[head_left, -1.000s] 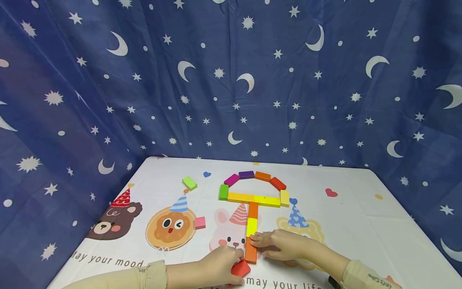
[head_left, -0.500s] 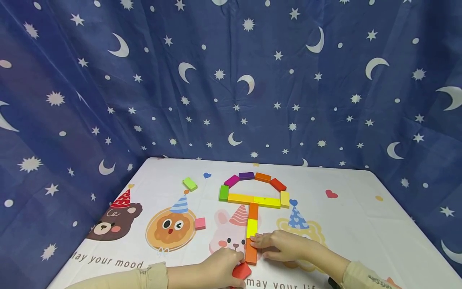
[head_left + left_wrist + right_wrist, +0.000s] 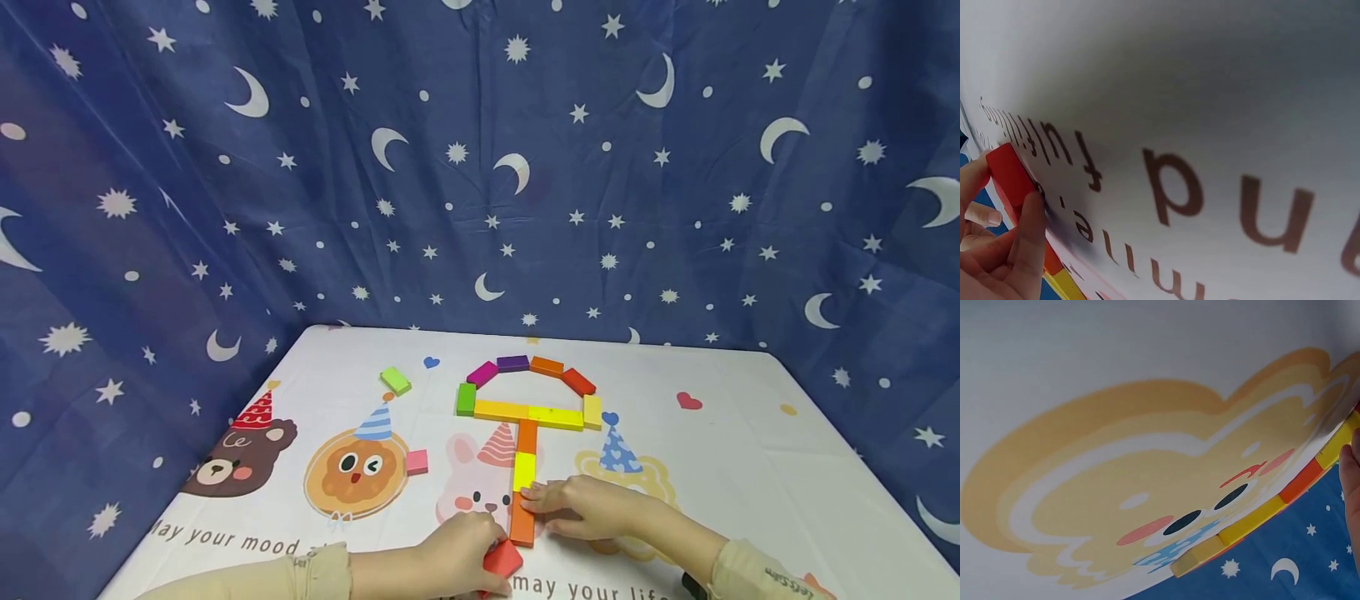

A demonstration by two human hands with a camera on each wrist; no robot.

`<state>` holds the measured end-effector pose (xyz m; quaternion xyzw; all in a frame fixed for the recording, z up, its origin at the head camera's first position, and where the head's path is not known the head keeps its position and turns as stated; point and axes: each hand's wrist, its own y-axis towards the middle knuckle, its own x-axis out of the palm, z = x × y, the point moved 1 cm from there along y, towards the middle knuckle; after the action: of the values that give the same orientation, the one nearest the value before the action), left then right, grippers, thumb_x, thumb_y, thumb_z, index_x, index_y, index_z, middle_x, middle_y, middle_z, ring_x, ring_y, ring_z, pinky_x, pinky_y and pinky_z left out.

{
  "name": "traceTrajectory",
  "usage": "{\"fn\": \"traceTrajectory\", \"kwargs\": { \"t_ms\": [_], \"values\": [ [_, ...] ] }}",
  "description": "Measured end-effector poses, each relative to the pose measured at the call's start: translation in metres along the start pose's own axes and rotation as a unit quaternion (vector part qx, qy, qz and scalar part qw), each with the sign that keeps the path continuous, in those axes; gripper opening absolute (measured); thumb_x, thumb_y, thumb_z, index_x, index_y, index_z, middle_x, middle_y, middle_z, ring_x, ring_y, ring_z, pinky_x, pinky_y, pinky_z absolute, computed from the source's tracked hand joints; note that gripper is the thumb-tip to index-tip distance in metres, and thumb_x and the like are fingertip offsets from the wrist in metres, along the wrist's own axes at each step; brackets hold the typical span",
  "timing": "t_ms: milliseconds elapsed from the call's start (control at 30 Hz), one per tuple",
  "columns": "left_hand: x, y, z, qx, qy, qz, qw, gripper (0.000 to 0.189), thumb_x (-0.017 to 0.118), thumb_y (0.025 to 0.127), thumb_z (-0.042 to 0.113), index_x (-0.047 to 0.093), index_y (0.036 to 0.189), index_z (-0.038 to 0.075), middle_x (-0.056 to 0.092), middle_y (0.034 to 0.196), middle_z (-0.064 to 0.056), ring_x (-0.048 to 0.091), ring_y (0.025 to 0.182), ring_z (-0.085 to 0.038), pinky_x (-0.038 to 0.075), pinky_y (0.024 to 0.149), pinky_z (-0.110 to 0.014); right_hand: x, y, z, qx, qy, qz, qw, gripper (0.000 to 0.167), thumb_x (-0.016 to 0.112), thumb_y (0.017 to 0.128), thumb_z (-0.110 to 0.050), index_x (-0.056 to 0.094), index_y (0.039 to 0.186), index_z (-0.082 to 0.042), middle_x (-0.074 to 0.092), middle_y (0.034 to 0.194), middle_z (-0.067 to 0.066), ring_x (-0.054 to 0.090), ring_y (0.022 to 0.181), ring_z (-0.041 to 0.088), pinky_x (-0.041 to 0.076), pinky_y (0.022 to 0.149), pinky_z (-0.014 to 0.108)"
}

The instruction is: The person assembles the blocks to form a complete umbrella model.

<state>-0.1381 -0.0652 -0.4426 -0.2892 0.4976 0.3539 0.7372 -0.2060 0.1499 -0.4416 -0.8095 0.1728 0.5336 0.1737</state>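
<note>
My left hand (image 3: 461, 554) pinches a red block (image 3: 503, 560) between thumb and fingers, at the lower end of a column of blocks. In the left wrist view the same red block (image 3: 1011, 172) is close to the tablecloth lettering. My right hand (image 3: 588, 508) lies to the right of the column, its fingertips touching the lowest orange block (image 3: 522, 521). Above that come a yellow block (image 3: 524, 472) and another orange block (image 3: 527, 436). The column meets a bar of an amber block (image 3: 501, 410) and a yellow block (image 3: 555, 418).
Over the bar arches a ring of blocks: green (image 3: 466, 399), magenta (image 3: 482, 374), purple (image 3: 513, 363), orange (image 3: 547, 366), red (image 3: 578, 381) and pale yellow (image 3: 592, 412). A lime block (image 3: 395, 381) and a pink block (image 3: 417, 462) lie loose on the left. Behind the table hangs a starry curtain (image 3: 450, 192).
My left hand and the red block have shifted very slightly to the right. The right hand and the other blocks keep their places.
</note>
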Motion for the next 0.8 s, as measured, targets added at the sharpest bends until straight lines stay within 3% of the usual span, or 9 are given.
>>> {"fn": "traceTrajectory", "kwargs": {
  "t_ms": [200,533,800],
  "values": [
    [0.0009,0.0018,-0.0011,-0.005,-0.005,-0.004,1.0,0.045,0.082,0.068,0.042,0.069,0.1,0.012,0.057,0.075,0.013,0.04,0.063,0.001,0.035,0.056,-0.013,0.0007,0.0003,0.0001,0.007,0.004,-0.004,1.0,0.041,0.058,0.093,-0.024,0.055,0.133,-0.016,0.056,0.135,-0.002,0.051,0.127,0.015,0.045,0.102,0.033],
    [0.0025,0.0046,-0.0004,-0.015,-0.008,-0.011,0.9998,0.042,0.083,0.068,0.039,0.068,0.095,0.011,0.05,0.068,0.013,0.039,0.059,0.0,0.034,0.053,-0.014,0.0005,0.0006,-0.0002,0.009,0.006,-0.002,0.9999,0.041,0.058,0.093,-0.023,0.055,0.133,-0.016,0.055,0.135,-0.002,0.051,0.127,0.015,0.045,0.103,0.033],
    [0.0031,0.0049,0.001,-0.008,0.001,0.002,1.0,0.037,0.083,0.066,0.039,0.067,0.087,0.013,0.045,0.064,0.014,0.037,0.057,0.001,0.032,0.051,-0.014,-0.0003,0.0006,-0.0002,0.014,0.006,-0.005,0.9999,0.042,0.059,0.092,-0.024,0.055,0.133,-0.018,0.056,0.135,-0.003,0.051,0.127,0.015,0.045,0.103,0.034]
  ]
}}
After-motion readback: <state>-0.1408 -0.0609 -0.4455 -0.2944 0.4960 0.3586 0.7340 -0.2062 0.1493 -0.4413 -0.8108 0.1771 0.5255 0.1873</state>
